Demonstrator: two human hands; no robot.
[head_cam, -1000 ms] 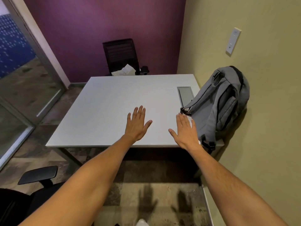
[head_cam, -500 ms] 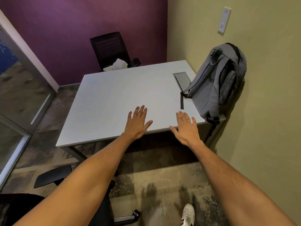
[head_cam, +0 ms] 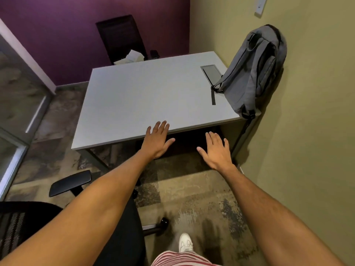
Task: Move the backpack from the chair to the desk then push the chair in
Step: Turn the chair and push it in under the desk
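Observation:
A grey backpack [head_cam: 253, 70] stands upright on the right end of the white desk [head_cam: 138, 96], leaning against the yellow-green wall. A black office chair [head_cam: 123, 227] sits at the lower left, pulled out from the desk, its armrest [head_cam: 70, 182] pointing toward the desk; my left forearm crosses over its seat. My left hand [head_cam: 156, 140] hovers flat at the desk's near edge, fingers spread, holding nothing. My right hand [head_cam: 216, 150] hangs open in front of the desk edge, over the floor, well below the backpack.
A second black chair [head_cam: 120, 38] with white papers [head_cam: 132, 57] stands behind the desk by the purple wall. A grey cable hatch [head_cam: 211, 72] is set in the desk top. A glass partition [head_cam: 17, 104] runs along the left. My white shoe [head_cam: 185, 242] shows on the carpet.
The view has drawn back from the desk and tilted down. Both open hands have come back from over the desk top to its near edge. More of the near chair shows.

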